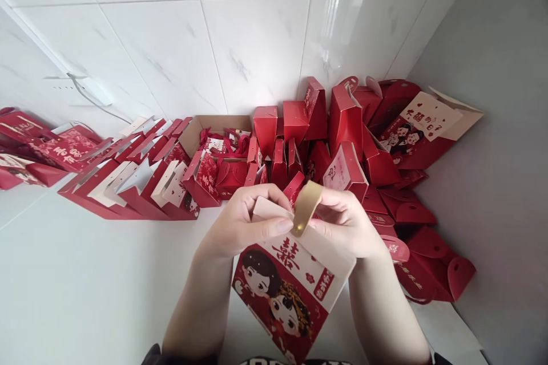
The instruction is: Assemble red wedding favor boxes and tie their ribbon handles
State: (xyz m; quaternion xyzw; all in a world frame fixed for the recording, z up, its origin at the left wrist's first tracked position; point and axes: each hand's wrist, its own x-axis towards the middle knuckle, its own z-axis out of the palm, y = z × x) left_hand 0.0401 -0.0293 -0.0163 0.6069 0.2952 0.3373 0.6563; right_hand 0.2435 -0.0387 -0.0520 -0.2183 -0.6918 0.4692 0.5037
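Between my hands is a cream and red paper gift bag [295, 291], tilted, with a printed cartoon couple and red lettering on its front. My left hand [257, 219] is closed on the bag's top edge, its thumb lying near a gold stud. A short gold strap [309, 205] curves up from that stud. My right hand [349, 219] pinches the strap between thumb and fingers, and its thumb lies against the bag's upper edge. The strap's far end is hidden behind the fingers.
Upright open gift bags [137, 188] stand in a row at left, with more red bags [21, 142] beyond. An open cardboard box [188, 134] holds ribboned items. Red gift boxes [295, 120] crowd the back and right. A cable [92, 101] runs from a wall socket above the white table [107, 285].
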